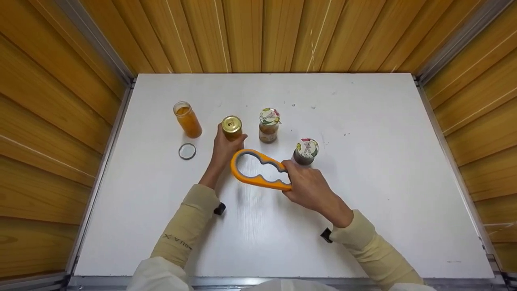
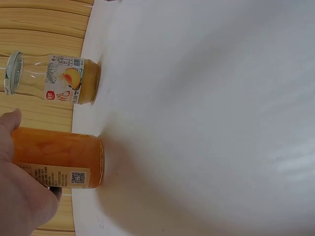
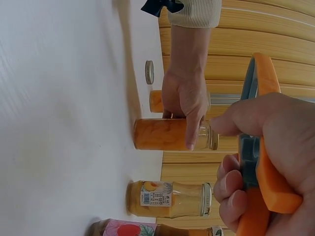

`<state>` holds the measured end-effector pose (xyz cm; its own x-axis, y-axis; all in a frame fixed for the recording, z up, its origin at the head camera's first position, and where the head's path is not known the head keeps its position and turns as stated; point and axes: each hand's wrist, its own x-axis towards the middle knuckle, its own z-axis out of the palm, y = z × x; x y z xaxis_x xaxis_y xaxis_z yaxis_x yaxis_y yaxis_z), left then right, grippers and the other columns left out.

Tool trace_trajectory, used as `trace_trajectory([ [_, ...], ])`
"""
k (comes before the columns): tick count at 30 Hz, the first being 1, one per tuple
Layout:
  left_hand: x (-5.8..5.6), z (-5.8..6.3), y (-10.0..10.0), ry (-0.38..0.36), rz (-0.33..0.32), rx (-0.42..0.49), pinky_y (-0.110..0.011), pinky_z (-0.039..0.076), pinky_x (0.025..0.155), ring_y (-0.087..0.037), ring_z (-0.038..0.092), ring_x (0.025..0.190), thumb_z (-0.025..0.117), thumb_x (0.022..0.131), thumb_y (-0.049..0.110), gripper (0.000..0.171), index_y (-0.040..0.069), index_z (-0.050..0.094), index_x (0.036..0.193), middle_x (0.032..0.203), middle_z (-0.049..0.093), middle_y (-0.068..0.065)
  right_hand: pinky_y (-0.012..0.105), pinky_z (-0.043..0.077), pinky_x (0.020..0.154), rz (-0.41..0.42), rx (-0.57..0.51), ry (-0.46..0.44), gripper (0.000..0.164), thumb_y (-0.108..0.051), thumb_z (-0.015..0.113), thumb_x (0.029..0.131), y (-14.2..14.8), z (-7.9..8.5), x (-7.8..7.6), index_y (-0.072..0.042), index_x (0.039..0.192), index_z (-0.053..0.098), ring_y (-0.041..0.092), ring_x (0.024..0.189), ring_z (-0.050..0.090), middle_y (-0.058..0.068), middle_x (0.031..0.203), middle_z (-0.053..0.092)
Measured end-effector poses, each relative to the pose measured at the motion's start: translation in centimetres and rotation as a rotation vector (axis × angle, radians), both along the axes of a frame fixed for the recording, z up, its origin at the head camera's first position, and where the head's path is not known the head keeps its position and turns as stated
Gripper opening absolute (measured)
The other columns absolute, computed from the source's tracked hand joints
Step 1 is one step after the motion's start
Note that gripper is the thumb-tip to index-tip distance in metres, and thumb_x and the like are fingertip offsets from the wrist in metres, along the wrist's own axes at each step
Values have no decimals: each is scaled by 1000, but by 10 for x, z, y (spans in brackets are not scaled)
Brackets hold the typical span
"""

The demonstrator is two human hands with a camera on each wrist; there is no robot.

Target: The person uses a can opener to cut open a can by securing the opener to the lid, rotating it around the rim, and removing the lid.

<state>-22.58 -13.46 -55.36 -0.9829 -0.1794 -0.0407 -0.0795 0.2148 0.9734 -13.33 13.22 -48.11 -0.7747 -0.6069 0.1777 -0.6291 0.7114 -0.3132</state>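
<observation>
My left hand [image 1: 224, 150] grips a glass jar of orange fruit with a gold lid [image 1: 232, 124], thumb and fingers on opposite sides. In the left wrist view this jar [image 2: 61, 150] stands upright on the white table. My right hand [image 1: 311, 188] holds an orange-and-grey jar opener [image 1: 258, 181] by its handle end. The opener's larger loop points left, in front of the gold-lidded jar and apart from it. In the right wrist view, my right fingers [image 3: 231, 184] curl around the opener's handles.
An uncovered jar of orange contents [image 1: 190, 123] stands at the left, with a loose lid [image 1: 187, 151] lying near it. Right of the held jar stand a peach jar [image 1: 269, 131] and a darker jar [image 1: 305, 152], both with patterned lids. Wood-look panels [image 1: 242, 36] border the table.
</observation>
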Motion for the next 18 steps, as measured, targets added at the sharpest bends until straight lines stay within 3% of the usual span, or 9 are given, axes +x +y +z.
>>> trace_trajectory([
  [6,13,0,-1,52,-79,6,-40,37,117,-26,52,132,80,93,20,72,4,37,148,140,56,-14,32,51,51,-11,-36,40,53,-12,86,77,-2,4,0,-5,120,54,16,58,54,4,84,67],
  [10,27,-2,3,120,-153,14,-40,38,116,-25,53,131,78,93,10,68,2,38,148,138,58,-15,31,51,52,-43,-37,16,53,-12,85,78,-4,7,0,-6,120,54,15,59,56,3,83,66],
  [13,39,-3,8,146,-206,53,-41,43,112,-25,57,126,79,92,8,66,4,41,146,137,59,-12,31,53,54,-66,-42,-10,52,-12,85,79,-7,9,0,-6,120,55,14,59,57,5,85,67],
  [18,57,-3,13,144,-300,200,-39,47,107,-29,63,116,78,93,8,56,4,51,142,126,66,-13,32,53,53,-89,-73,-20,52,-12,85,78,-13,12,0,-5,120,55,15,58,57,5,83,67],
])
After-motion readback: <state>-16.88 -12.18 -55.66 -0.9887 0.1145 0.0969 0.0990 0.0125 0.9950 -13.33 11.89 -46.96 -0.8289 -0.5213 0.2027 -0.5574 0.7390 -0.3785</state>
